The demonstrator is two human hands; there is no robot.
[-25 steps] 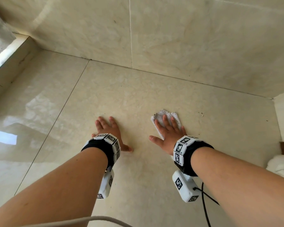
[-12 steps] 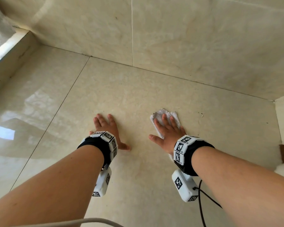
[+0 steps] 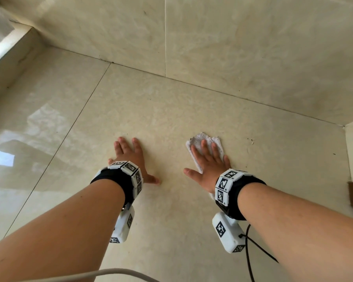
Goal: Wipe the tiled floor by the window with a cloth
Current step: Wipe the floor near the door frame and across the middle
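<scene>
The white cloth [image 3: 206, 147] lies flat on the tiled floor [image 3: 171, 119], pinned under the right hand [image 3: 207, 166]. That hand is spread wide, fingers straight and pressing down on the fabric, thumb stuck out to the side on bare tile; it grips nothing, only bears on the cloth. A ragged edge of cloth shows beyond the fingertips and a sliver peeks out beneath the wrist.

Just beside it, a short gap away on the thumb's side, the left hand [image 3: 131, 157] lies palm down on the floor, fingers straight and a little splayed, holding nothing.

Both wrists wear black bands [image 3: 118, 180] ringed with white blocks printed in black-and-white square markers, and a white box [image 3: 227, 235] with the same markers hangs under each forearm. A black cable [image 3: 250, 259] runs from the right one.

Ahead of the fingertips the floor meets a tiled wall [image 3: 232, 47]. A few dark specks [image 3: 252, 141] lie just outside the cloth, on the little-finger side.
</scene>
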